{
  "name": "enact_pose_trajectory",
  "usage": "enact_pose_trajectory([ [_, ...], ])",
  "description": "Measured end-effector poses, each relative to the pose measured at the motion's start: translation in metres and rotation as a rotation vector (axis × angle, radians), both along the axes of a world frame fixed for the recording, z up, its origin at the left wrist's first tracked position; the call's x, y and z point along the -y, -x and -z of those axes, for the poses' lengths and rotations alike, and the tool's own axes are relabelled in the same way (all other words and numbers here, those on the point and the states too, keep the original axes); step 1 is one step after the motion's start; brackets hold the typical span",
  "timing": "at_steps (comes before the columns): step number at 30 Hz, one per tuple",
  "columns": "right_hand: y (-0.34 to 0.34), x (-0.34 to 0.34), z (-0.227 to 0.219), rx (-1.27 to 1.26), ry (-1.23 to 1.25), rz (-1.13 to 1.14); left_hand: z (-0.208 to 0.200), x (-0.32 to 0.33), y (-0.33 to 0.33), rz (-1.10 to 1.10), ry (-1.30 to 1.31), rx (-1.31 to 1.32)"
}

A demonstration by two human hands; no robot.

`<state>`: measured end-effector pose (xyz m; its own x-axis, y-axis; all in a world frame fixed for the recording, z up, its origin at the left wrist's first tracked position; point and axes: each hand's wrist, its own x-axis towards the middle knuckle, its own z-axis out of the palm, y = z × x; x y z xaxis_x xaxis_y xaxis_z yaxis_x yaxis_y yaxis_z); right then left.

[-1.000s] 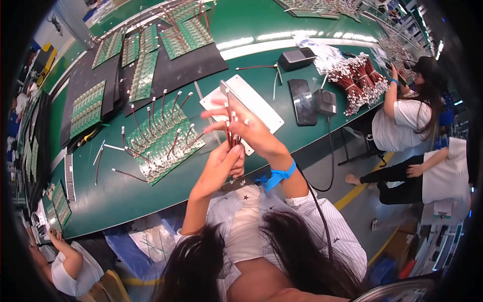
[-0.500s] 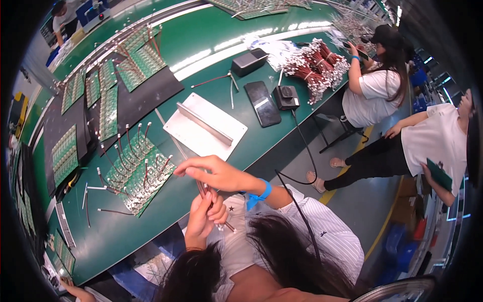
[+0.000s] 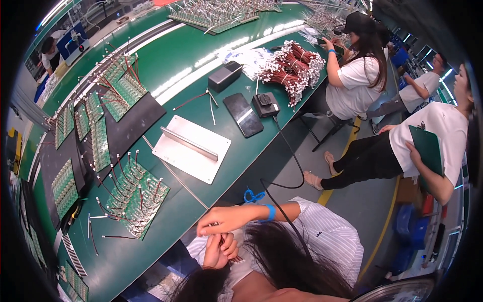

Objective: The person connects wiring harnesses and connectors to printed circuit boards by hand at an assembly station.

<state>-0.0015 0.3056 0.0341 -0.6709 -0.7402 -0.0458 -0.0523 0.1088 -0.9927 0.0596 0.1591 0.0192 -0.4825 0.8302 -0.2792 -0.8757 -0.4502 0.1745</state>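
Note:
My left hand [image 3: 217,251] is closed around a small bundle of dark red cables [image 3: 235,259], held upright close to my body, off the table's near edge. My right hand [image 3: 224,220], a blue band on its wrist, bends over the top of the same bundle, with its fingers closed on the upper cable ends. Most of the bundle is hidden by my fingers. On the green table [image 3: 166,236] beside my hands lies a green circuit board panel [image 3: 133,196] with several dark cables standing up from it. Beyond my hands rests a white plate [image 3: 191,148] with an upright metal bar.
A phone [image 3: 243,115], a black corded device [image 3: 265,104] and a black box [image 3: 225,75] stand farther back. Behind them is a heap of red cables with white connectors [image 3: 292,70]. Black mats [image 3: 146,113] carry more boards. A seated co-worker [image 3: 357,75] and a standing person [image 3: 427,136] are at right.
Both hands have come down and closer to my body with the cables. My right hand's fingers have bent over the bundle's top. The view has shifted, and the standing person's clipboard shows more fully.

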Motion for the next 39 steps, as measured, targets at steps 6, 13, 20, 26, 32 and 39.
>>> enact_pose_trajectory([
  [6,-0.003,-0.005,-0.001,-0.042,0.076,-0.062,-0.009,-0.005,-0.004,0.058,0.066,-0.015],
  [13,0.022,-0.008,-0.024,-0.101,0.119,0.332,-0.017,0.003,0.028,-0.324,0.306,-0.317],
  [20,0.046,0.013,-0.061,-0.06,0.225,0.484,-0.06,0.011,0.073,-0.294,0.493,-0.538],
  [26,0.052,0.033,-0.063,-0.04,0.192,0.396,-0.063,0.027,0.063,-0.39,0.537,-0.663],
  [32,0.049,0.042,-0.058,0.001,0.195,0.353,-0.055,0.031,0.051,-0.482,0.633,-0.706],
  [39,0.053,0.048,-0.06,0.122,0.245,0.339,-0.053,0.033,0.045,-0.648,0.842,-0.77],
])
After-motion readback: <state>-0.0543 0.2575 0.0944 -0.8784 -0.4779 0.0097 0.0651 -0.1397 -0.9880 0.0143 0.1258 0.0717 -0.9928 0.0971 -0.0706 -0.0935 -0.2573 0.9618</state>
